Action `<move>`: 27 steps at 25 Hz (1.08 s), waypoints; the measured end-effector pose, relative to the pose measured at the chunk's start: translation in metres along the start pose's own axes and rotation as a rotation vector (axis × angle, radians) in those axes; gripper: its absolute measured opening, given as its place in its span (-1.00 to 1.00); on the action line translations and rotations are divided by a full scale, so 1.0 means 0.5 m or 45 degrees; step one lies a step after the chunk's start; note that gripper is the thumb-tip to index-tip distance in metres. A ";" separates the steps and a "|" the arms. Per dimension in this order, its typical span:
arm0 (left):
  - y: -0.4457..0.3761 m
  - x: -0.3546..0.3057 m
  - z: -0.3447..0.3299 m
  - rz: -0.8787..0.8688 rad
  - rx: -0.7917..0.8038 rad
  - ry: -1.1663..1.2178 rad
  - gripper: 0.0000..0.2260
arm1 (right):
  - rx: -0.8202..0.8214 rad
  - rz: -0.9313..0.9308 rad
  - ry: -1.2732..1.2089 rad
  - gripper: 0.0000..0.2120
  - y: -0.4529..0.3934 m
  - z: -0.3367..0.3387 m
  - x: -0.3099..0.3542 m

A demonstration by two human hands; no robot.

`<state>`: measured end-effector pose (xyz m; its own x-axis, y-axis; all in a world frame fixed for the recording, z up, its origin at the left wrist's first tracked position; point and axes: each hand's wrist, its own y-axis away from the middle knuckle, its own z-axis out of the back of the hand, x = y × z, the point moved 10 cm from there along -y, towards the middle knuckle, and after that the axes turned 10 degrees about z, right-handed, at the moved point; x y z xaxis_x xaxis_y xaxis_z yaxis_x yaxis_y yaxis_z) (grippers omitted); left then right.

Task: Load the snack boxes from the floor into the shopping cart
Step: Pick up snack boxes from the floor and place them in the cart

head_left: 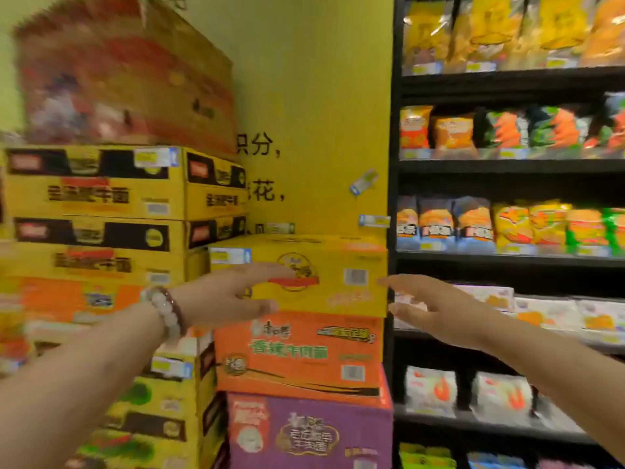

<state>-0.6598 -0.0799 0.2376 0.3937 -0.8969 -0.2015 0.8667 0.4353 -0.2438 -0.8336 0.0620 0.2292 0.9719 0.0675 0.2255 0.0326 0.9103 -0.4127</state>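
Yellow box (304,275) tops the stack of orange box (299,353) and purple box (309,431); both hands spread, gripping nothing.

Left hand (230,296) lies across the front face; right hand (436,309) is at the right edge, contact unclear. Recommended: grip opposite sides, lift level, avoid dragging the box beneath. Black shelf upright (392,198) crowds the right hand; taller box stacks (94,214) adjoin left. The cart is not in view.

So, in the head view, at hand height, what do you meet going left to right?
Beaded bracelet → left hand → yellow box → right hand → white packets on the black shelf.
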 end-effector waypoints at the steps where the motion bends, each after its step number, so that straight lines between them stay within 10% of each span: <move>1: 0.071 0.059 0.035 0.082 -0.009 -0.016 -0.58 | 0.033 0.091 -0.041 -0.61 -0.054 -0.037 0.081; 13: 0.839 0.538 0.299 0.843 -0.075 -0.282 -0.43 | 0.284 1.144 -0.104 -0.52 -0.385 -0.457 0.966; 27: 1.273 1.042 0.329 1.477 -0.213 -0.141 -0.34 | 0.530 1.525 -0.436 -0.53 -0.740 -0.897 1.470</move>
<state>0.1472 -0.2829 0.1335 0.9519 0.0448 -0.3032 -0.0760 0.9929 -0.0920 -0.0267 -0.4081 0.1519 0.2377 0.9599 0.1484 -0.9373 0.2668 -0.2244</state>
